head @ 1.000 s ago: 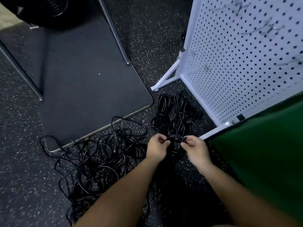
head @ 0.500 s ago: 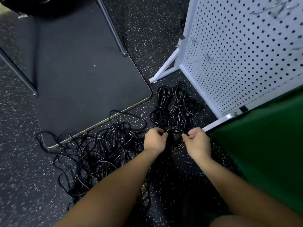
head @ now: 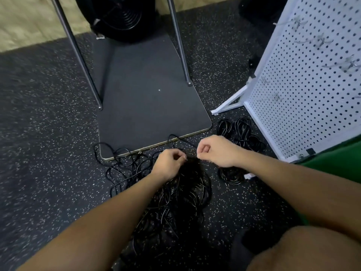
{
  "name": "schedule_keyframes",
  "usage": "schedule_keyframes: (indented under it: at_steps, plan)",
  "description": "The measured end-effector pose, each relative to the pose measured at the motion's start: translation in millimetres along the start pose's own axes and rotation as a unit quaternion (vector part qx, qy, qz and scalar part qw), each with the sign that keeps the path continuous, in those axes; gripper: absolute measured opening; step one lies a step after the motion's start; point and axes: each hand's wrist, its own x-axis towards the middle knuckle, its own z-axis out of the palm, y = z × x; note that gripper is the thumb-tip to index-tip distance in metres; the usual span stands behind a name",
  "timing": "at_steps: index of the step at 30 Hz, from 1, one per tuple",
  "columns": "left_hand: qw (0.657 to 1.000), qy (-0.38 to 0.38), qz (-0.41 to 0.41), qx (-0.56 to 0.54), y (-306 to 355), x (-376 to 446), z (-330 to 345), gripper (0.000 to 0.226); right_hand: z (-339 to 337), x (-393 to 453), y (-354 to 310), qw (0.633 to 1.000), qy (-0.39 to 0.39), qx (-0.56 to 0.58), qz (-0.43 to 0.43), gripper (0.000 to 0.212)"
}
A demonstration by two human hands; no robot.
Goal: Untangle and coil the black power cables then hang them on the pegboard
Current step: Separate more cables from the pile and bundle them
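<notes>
A tangled heap of black power cables (head: 175, 194) lies on the speckled floor under my forearms. My left hand (head: 169, 163) has its fingers curled and pinches a strand at the top of the heap, where the cable is lifted and blurred. Just to the right, my right hand (head: 214, 151) is curled like a fist over the same raised strand. Two coiled cables (head: 241, 132) lie by the foot of the white pegboard (head: 302, 98). Another coil (head: 232, 176) sits on the floor below my right wrist. Bare metal hooks (head: 320, 41) stick out of the pegboard.
A dark mat (head: 148, 98) lies ahead, with two metal legs (head: 180, 47) standing at its sides and a black fan (head: 119, 14) behind. The pegboard's white foot brace (head: 228, 104) reaches onto the floor. Green fabric (head: 336, 153) and my knee (head: 304, 251) fill the right.
Both hands have let go of the small coil, which now lies on the floor, and have moved left to the tangled heap. The view has tilted up.
</notes>
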Motion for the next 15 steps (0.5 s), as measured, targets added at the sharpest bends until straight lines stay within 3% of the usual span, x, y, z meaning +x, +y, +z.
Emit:
schedule_keyframes:
  at_steps: [5,12,15]
  plan:
    - [0.998,0.023,-0.035,-0.050,-30,-10,-33,0.011,-3,32,-59,0.986,-0.074,-0.139,-0.059,0.007]
    - [0.994,0.007,-0.078,-0.079,-61,0,-29,0.010,79,73,-49,0.992,-0.019,-0.125,0.019,0.012]
    - [0.983,-0.026,-0.115,-0.140,-74,6,-9,0.025,107,77,-28,0.994,-0.012,-0.085,0.068,0.043]
